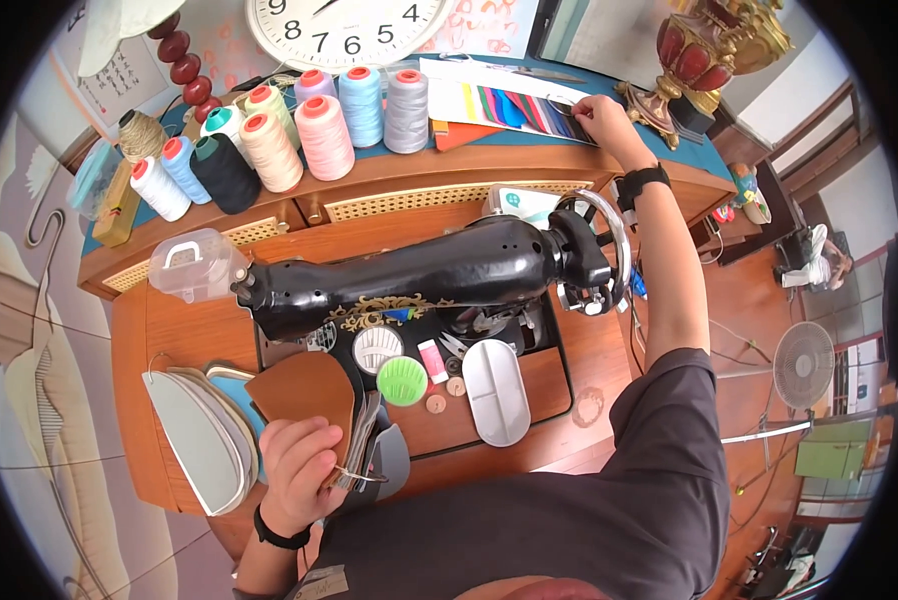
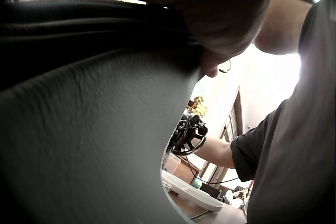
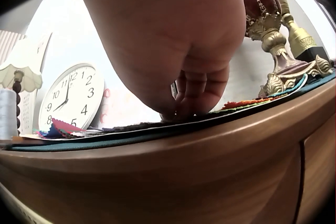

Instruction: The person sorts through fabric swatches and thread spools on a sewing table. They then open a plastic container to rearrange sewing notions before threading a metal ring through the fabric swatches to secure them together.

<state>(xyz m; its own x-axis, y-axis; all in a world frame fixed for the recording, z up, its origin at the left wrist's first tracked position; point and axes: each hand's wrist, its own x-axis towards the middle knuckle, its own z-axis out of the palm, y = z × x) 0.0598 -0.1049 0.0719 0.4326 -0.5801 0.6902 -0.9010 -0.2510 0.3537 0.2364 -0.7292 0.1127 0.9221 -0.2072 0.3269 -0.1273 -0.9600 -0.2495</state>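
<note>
My left hand (image 1: 301,468) grips a ringed bundle of leather swatches (image 1: 307,388) at its ring end, in front of the sewing machine. The swatches fan out in brown, white, blue and grey. Close up in the left wrist view, a dark grey swatch (image 2: 105,129) fills much of the picture. My right hand (image 1: 612,130) reaches to the shelf on top of the desk. Its curled fingers pinch the right end of a fabric swatch card (image 1: 514,108) with strips of many colours. In the right wrist view the fingertips (image 3: 197,109) come down onto the swatches.
A black sewing machine (image 1: 409,275) lies across the desk between the hands. Thread cones (image 1: 325,140) and a wall clock (image 1: 349,25) line the back. A gilded lamp base (image 1: 684,60) stands beside the right hand. Near the machine are a pincushion (image 1: 402,381) and a white divided tray (image 1: 496,393).
</note>
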